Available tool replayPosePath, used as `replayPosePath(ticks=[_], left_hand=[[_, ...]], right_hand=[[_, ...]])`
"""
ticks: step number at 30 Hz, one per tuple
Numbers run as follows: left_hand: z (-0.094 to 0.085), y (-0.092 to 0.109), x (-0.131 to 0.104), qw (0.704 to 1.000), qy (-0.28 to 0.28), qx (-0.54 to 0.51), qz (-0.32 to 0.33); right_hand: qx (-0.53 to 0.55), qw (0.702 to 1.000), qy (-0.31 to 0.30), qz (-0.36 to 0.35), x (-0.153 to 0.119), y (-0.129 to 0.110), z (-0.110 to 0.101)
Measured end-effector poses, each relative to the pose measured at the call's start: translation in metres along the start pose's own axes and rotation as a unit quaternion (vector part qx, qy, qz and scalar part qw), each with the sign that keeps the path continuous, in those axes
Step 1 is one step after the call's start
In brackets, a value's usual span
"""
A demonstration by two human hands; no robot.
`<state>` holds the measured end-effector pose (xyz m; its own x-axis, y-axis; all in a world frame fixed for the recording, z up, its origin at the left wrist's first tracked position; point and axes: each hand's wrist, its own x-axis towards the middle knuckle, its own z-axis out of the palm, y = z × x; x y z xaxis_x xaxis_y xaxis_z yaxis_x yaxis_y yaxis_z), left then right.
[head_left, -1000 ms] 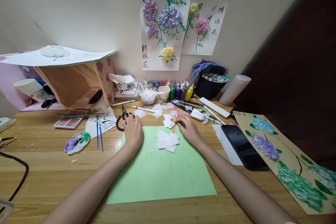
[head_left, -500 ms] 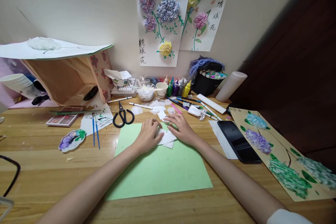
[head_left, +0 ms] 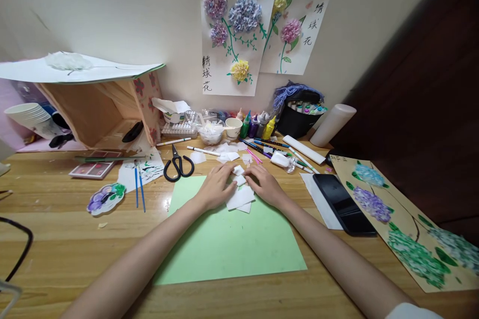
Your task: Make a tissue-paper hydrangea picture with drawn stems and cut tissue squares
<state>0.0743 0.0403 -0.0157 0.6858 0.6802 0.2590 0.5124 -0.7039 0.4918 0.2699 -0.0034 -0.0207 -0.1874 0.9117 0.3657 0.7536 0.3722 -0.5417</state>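
Note:
Both hands rest near the top of a light green sheet (head_left: pixel 232 249). My left hand (head_left: pixel 217 187) curves over the left side of some small white paper pieces (head_left: pixel 239 180), its thumb at their edge. On their right side, my right hand (head_left: pixel 265 184) has bent fingers touching or nearly touching the pieces. Whether either hand pinches a piece is too small to tell. Larger white paper pieces (head_left: pixel 240 197) lie overlapped on the green sheet, between and just below the hands.
Black scissors (head_left: pixel 178 165) lie left of the hands. Behind are scattered paper scraps (head_left: pixel 227 148), a paper cup (head_left: pixel 233 128) and paint bottles (head_left: pixel 268 128). A phone (head_left: pixel 342 204) lies at right, a paint palette (head_left: pixel 106 198) and brushes (head_left: pixel 139 187) at left.
Both hands have drawn back from the larger white pieces, leaving them uncovered, and now flank the small pieces just above. The camera view has shifted slightly.

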Motion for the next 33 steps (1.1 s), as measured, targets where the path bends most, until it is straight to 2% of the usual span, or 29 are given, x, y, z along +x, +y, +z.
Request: replayPosePath(ticks=[5, 9, 11, 16, 19, 22, 25, 27, 30, 33], left_hand=[[0.000, 0.005, -0.002, 0.998, 0.004, 0.049, 0.037], [-0.003, 0.008, -0.005, 0.998, 0.016, 0.051, 0.034], [-0.005, 0.008, -0.006, 0.998, 0.013, 0.038, 0.053], [-0.010, 0.010, -0.006, 0.984, -0.075, -0.005, 0.164], [-0.012, 0.012, -0.007, 0.978, -0.099, -0.015, 0.180], [-0.013, 0.014, -0.008, 0.979, -0.096, -0.025, 0.176], [-0.015, 0.015, -0.011, 0.980, -0.091, -0.036, 0.175], [-0.015, 0.015, -0.011, 0.983, -0.077, -0.055, 0.160], [-0.014, 0.011, -0.011, 0.993, -0.001, -0.093, 0.079], [-0.011, 0.006, -0.008, 0.990, 0.056, -0.132, -0.010]], right_hand=[[-0.032, 0.999, 0.031, 0.025, 0.002, 0.007, 0.000], [-0.018, 0.997, 0.056, 0.042, 0.000, 0.019, 0.000], [-0.003, 0.997, 0.069, 0.043, 0.000, 0.024, -0.001], [-0.022, 0.995, 0.070, 0.061, 0.022, 0.022, -0.005], [-0.072, 0.992, 0.041, 0.095, 0.053, 0.018, 0.002], [-0.079, 0.988, 0.041, 0.127, 0.081, 0.016, 0.016], [-0.069, 0.985, 0.053, 0.148, 0.091, 0.016, 0.025], [-0.052, 0.985, 0.067, 0.151, 0.086, 0.013, 0.024], [-0.020, 0.985, 0.087, 0.146, 0.065, 0.002, 0.015], [0.028, 0.988, 0.128, 0.085, 0.037, -0.014, 0.009]])
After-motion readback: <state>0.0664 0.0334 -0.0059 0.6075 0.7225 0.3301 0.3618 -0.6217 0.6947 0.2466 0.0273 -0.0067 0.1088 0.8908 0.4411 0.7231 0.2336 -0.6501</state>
